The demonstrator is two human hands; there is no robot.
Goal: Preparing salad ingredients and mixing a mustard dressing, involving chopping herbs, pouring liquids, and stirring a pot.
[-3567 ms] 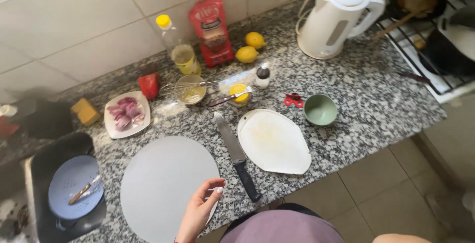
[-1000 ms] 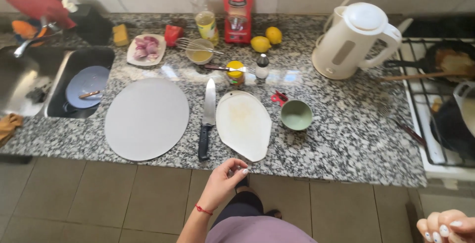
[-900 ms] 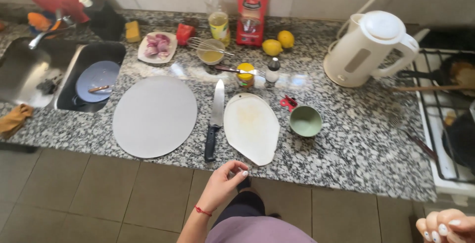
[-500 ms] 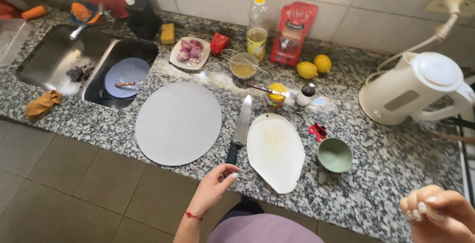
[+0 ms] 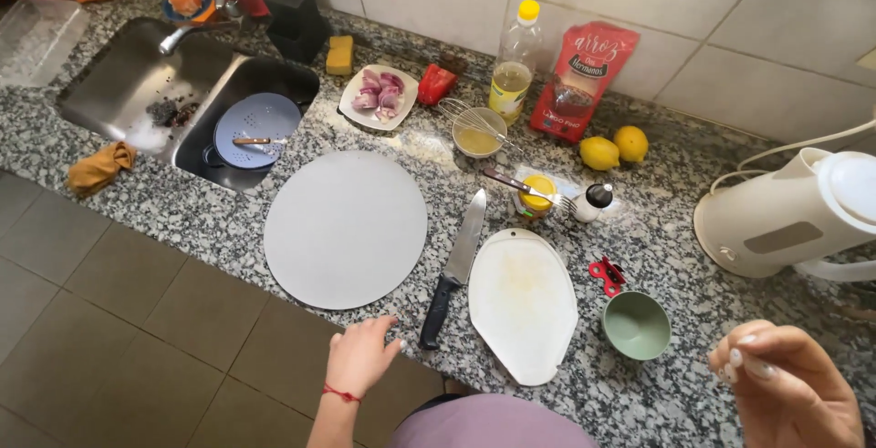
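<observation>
left hand [image 5: 362, 357] spread, empty, just beside the knife [image 5: 453, 268] handle; right hand [image 5: 790, 386] loosely curled, empty; a careless grab risks a cut.

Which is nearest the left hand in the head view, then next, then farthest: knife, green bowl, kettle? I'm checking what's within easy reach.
From the left hand at the counter's front edge:
1. Knife: its black handle lies just right of the hand.
2. Green bowl: farther right, past the white cutting board.
3. Kettle: far right, toward the back.
</observation>
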